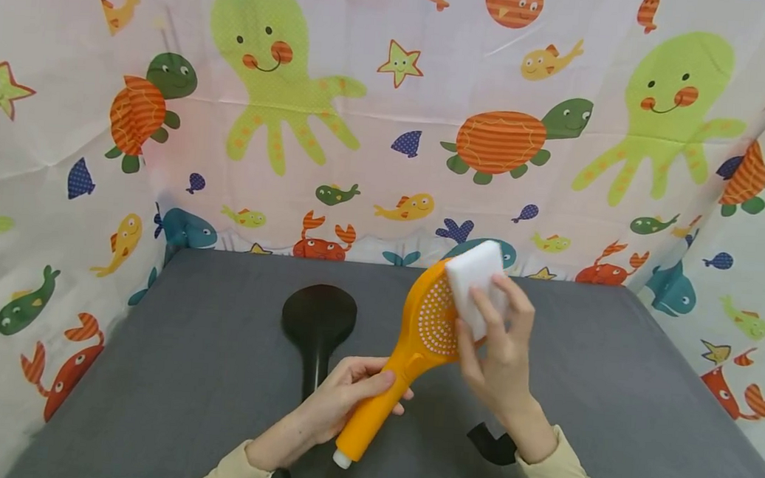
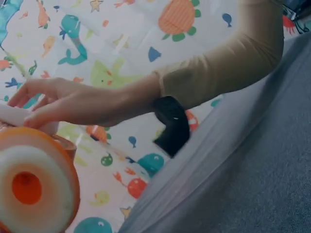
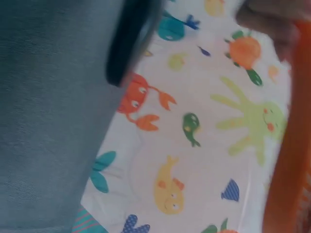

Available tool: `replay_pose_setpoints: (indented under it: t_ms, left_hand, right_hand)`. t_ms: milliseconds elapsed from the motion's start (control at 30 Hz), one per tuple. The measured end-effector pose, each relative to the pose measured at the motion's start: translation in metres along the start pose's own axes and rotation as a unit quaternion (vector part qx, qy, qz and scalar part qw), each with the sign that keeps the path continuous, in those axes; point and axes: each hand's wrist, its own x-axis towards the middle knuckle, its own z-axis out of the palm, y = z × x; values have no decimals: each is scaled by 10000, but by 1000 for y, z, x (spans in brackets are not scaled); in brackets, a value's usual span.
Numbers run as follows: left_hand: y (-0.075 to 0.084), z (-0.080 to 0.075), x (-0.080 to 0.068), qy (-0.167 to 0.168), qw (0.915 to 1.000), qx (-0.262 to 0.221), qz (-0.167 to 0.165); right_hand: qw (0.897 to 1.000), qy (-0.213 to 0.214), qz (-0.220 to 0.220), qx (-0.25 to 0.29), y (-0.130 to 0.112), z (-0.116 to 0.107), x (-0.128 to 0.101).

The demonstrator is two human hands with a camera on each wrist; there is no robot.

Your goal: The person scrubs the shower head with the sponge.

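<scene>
An orange shower head [image 1: 408, 344] with a white-dotted round face is tilted up over the table, its white-tipped handle end pointing down toward me. My left hand [image 1: 361, 393] grips the handle, thumb across the top. Between the fingers of my right hand [image 1: 505, 344] is a white sponge block [image 1: 476, 279], held against the right side of the dotted face and covering part of it. In the left wrist view the hollow handle end [image 2: 36, 189] looms large, with the right hand [image 2: 73, 104] behind it. Part of the orange shower head [image 3: 286, 165] fills the right wrist view's edge.
A black shower head [image 1: 319, 320] lies on the grey tabletop [image 1: 213, 375] left of centre, its handle partly behind my left hand. A curtain [image 1: 386, 187] printed with sea animals stands along the back and both sides.
</scene>
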Motion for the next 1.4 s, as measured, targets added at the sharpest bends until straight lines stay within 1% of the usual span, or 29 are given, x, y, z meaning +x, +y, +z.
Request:
replay_pose_setpoints:
  t_ms: [67, 100, 133, 167, 200, 300, 367, 400, 467, 533, 600, 667, 700, 767, 900, 967, 1000, 1067, 1100, 1200, 1267, 1333, 1400]
  left_hand:
    - [0, 1, 0, -76, 10000, -58, 27]
    - [0, 1, 0, -120, 9999, -87, 55]
    - [-1, 2, 0, -163, 9998, -101, 75]
    - [-1, 2, 0, -200, 9997, -113, 101]
    - [-2, 1, 0, -234, 9996, -131, 119]
    - [-7, 0, 1, -269, 9994, -174, 99]
    - [-9, -1, 1, -246, 9995, -178, 119]
    - [-10, -1, 2, -224, 9995, -171, 125]
    - [-10, -1, 2, -206, 9996, -133, 120]
    - [-10, -1, 2, -209, 9997, -114, 108]
    - [-9, -1, 2, -184, 9998, -96, 64]
    - [-10, -1, 2, -151, 9998, -75, 46]
    - [-10, -1, 2, -133, 9999, -63, 44]
    - [-10, -2, 2, -91, 9999, -37, 56]
    - [-10, -3, 2, -77, 9999, -41, 148]
    - [-10, -3, 2, -73, 9998, -54, 187]
    - [-10, -3, 3, -71, 9998, -67, 199]
    - [-10, -4, 3, -58, 9998, -62, 206]
    - [-9, -4, 3, -44, 9998, -52, 209]
    - [-9, -4, 3, -5, 9998, -3, 219]
    - [-8, -4, 3, 41, 9997, 20, 230]
    - [-7, -4, 2, 80, 9996, 35, 262]
    - [-6, -4, 2, 129, 9994, -2, 308]
  right_hand:
    - [9986, 36, 519, -116, 2, -3, 2]
    - [9976, -43, 686, -99, 1, -4, 1]
    - [9969, -208, 755, -99, -1, -4, 0]
    - [9965, -404, 727, -62, -4, -3, -2]
    - [9963, -608, 607, 40, -8, -2, -4]
    - [9922, -1193, 106, 358, -20, 1, -11]
    - [9899, -1339, -134, 447, -23, 2, -12]
    - [9897, -1351, -146, 441, -22, 1, -11]
    - [9915, -1275, 22, 271, -15, -1, -9]
    - [9926, -1137, 427, -10, -4, -5, -6]
    - [9905, -985, 917, -277, 5, -9, -5]
    - [9878, -891, 1203, -423, 8, -11, -5]
    - [9872, -910, 1234, -435, 7, -12, -6]
    - [9880, -1056, 1079, -317, 0, -11, -9]
    - [9875, -1507, 412, 199, -17, -7, -16]
    - [9859, -1615, 150, 400, -21, -5, -17]
    - [9859, -1619, 98, 417, -20, -5, -17]
    - [9871, -1556, 157, 348, -15, -7, -16]
    - [9882, -1494, 258, 230, -11, -8, -15]
    - [9892, -1223, 778, -203, 2, -14, -13]
    - [9876, -1088, 1060, -389, 7, -17, -13]
    - [9867, -1092, 1128, -425, 6, -17, -15]
    - [9879, -1212, 936, -240, 0, -16, -18]
